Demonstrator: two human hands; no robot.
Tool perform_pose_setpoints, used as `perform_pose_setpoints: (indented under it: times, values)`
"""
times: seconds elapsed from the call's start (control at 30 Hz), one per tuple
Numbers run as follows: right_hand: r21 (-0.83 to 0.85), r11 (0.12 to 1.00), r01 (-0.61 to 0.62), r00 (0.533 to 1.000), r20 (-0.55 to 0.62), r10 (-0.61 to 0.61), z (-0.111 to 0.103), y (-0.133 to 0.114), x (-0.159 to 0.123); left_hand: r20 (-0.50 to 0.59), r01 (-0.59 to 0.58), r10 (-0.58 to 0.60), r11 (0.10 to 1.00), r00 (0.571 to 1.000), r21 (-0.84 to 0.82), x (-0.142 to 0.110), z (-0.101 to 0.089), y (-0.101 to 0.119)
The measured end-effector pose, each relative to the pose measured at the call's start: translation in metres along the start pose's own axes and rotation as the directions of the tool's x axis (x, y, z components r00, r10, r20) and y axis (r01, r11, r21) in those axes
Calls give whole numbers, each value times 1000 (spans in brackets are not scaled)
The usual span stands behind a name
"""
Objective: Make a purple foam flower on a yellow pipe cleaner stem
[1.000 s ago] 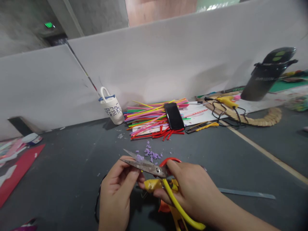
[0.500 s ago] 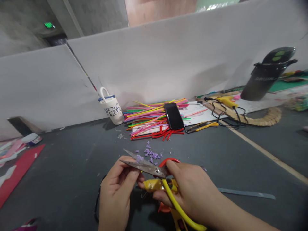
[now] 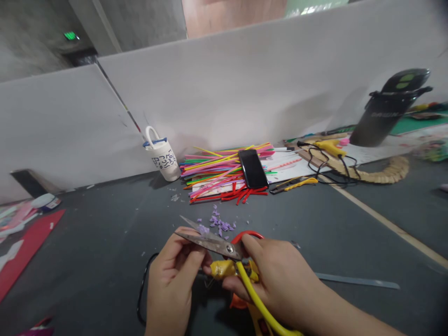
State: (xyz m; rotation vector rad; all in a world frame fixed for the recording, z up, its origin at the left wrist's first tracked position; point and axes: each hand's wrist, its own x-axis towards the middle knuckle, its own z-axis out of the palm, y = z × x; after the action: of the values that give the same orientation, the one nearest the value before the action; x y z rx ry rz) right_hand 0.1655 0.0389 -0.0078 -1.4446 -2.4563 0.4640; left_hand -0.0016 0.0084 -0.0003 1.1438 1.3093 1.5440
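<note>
My right hand (image 3: 276, 266) grips scissors (image 3: 210, 243) with a red handle. Their blades stand partly apart and point left over my left hand. With fingers curled and thumb against the forefinger, my left hand (image 3: 175, 275) is closed just under the blades; what it pinches is hidden. Small purple pieces (image 3: 221, 224) lie scattered on the table beyond, and some purple shows between the blades. Below the scissors is a yellow glue gun (image 3: 223, 269), partly covered by my right hand. A curved yellow strip (image 3: 259, 301) runs beside that hand's thumb toward the bottom edge.
Behind the pieces lie coloured pipe cleaners (image 3: 213, 172) with a phone (image 3: 252, 168) on top. A white cup (image 3: 164, 161) stands left of them. To the right are a utility knife (image 3: 294, 184), another glue gun (image 3: 331, 148) and a black tumbler (image 3: 385, 112). Red paper (image 3: 31, 252) lies left.
Both hands and the scissors stay almost in place. My left hand has shifted very slightly to the right.
</note>
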Motion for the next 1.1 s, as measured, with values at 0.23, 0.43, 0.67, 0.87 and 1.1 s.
perform_pose_setpoints:
  times: [0.23, 0.43, 0.67, 0.87, 1.1]
  values:
    - [-68, 995, 71, 985, -152, -80, 7, 3, -2, 8, 12, -12, 1000, 1000, -2, 1, 0, -3]
    - [-94, 994, 63, 982, -172, -79, 9, 3, -1, 14, -1, 1, 1000, 1000, 3, 1, -1, -2]
    - [-34, 999, -2, 1000, -19, 1, 2, 0, -2, -9, 10, -10, 1000, 1000, 3, 1, 1, -1]
    - [-29, 999, -32, 999, 6, 32, -2, -2, 0, -15, 25, -24, 1000, 1000, 19, 2, 2, 0]
    - [48, 998, -43, 999, 22, 42, -1, -1, -1, -16, 59, -60, 997, 998, -50, 0, 2, 0]
